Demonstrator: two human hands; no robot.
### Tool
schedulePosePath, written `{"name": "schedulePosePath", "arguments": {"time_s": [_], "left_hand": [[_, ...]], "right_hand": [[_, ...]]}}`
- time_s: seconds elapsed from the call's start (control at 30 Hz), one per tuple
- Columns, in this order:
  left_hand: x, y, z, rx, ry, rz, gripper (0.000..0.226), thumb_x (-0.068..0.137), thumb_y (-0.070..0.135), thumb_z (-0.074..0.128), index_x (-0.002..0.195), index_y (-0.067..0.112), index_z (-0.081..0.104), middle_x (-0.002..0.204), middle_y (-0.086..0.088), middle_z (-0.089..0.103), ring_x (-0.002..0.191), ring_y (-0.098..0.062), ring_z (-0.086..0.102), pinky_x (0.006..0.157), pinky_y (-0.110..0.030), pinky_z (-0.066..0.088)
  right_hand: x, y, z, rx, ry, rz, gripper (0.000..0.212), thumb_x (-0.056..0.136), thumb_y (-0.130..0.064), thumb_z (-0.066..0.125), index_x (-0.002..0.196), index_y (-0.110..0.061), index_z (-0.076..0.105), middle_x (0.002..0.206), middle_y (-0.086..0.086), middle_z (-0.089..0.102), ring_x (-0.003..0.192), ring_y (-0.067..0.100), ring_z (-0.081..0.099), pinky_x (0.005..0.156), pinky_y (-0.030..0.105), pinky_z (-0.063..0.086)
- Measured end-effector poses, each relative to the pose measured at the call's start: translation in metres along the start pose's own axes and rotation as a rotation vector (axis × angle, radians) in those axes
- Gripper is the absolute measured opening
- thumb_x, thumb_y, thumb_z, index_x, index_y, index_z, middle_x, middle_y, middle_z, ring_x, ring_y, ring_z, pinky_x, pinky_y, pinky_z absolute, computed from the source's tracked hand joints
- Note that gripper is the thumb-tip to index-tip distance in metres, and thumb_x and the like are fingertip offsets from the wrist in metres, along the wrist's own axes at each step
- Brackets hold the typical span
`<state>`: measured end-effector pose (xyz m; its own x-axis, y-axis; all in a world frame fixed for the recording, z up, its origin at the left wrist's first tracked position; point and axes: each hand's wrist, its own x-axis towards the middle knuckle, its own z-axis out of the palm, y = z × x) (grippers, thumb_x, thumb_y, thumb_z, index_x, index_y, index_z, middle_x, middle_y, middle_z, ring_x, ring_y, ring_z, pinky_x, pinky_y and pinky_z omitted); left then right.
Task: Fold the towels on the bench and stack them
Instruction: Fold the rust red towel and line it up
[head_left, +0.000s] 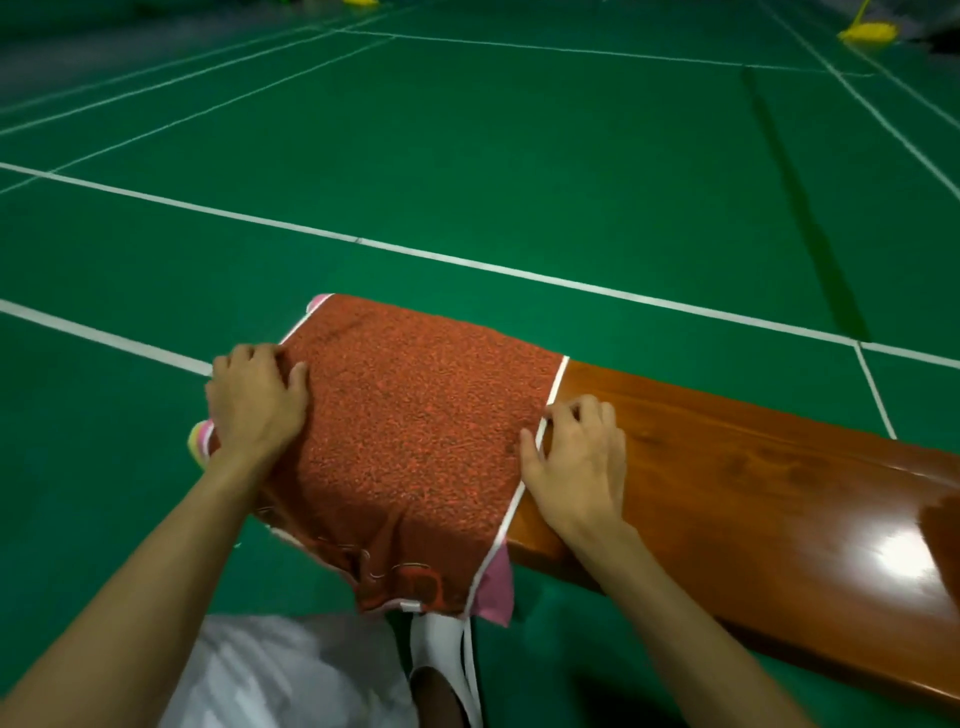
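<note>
One red towel (415, 426) lies on the bench (727, 467), left hand (257, 400) gripping its edge, right hand (576, 457) pinching its white hem.

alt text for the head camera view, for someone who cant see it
A person's left hand and right hand hold the side edges of a rust-red towel with white trim, spread over the end of a glossy wooden bench. Pink cloth peeks out beneath it, and a green court floor lies beyond.
</note>
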<state>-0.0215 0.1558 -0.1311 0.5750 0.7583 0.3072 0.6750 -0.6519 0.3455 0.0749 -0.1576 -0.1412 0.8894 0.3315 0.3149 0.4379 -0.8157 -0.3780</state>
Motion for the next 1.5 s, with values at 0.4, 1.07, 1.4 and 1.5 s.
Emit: {"name": "schedulePosePath", "arguments": {"time_s": [0.4,1.07,1.4,1.5], "left_hand": [[0.013,0.018,-0.02,-0.229,0.222,-0.046,0.022,0.093,0.022,0.065,0.097,0.004,0.076,0.104,-0.024,0.066,0.104,-0.043,0.056,0.092,-0.049,0.045],[-0.116,0.229,0.001,-0.54,-0.1,0.338,0.016,0.09,0.027,0.067,0.084,0.013,0.071,0.095,-0.008,0.071,0.098,-0.033,0.062,0.089,-0.042,0.044],[-0.167,0.264,0.032,-0.194,-0.221,0.441,0.015,0.086,0.019,0.067,0.075,0.009,0.068,0.096,-0.016,0.064,0.097,-0.038,0.056,0.082,-0.048,0.048],[-0.167,0.263,0.034,-0.179,-0.23,0.45,0.024,0.087,0.03,0.067,0.085,0.007,0.067,0.105,-0.017,0.059,0.104,-0.039,0.053,0.089,-0.05,0.047]], "right_hand": [[0.014,-0.006,-0.009,0.276,-0.065,-0.006,0.005,0.097,-0.019,0.061,0.095,-0.022,0.058,0.098,-0.004,0.052,0.092,0.019,0.057,0.073,0.034,0.046],[0.016,0.224,-0.158,0.954,0.28,0.692,0.027,0.105,-0.007,0.049,0.082,-0.021,0.054,0.078,0.0,0.056,0.07,0.008,0.05,0.07,0.024,0.043],[-0.033,0.288,-0.172,0.328,0.114,0.593,0.014,0.099,-0.013,0.053,0.087,-0.017,0.049,0.112,0.021,0.065,0.11,0.035,0.059,0.095,0.043,0.04],[-0.037,0.287,-0.172,0.174,0.114,0.519,0.019,0.087,-0.017,0.066,0.096,-0.015,0.049,0.102,0.017,0.066,0.099,0.039,0.062,0.088,0.047,0.046]]}}
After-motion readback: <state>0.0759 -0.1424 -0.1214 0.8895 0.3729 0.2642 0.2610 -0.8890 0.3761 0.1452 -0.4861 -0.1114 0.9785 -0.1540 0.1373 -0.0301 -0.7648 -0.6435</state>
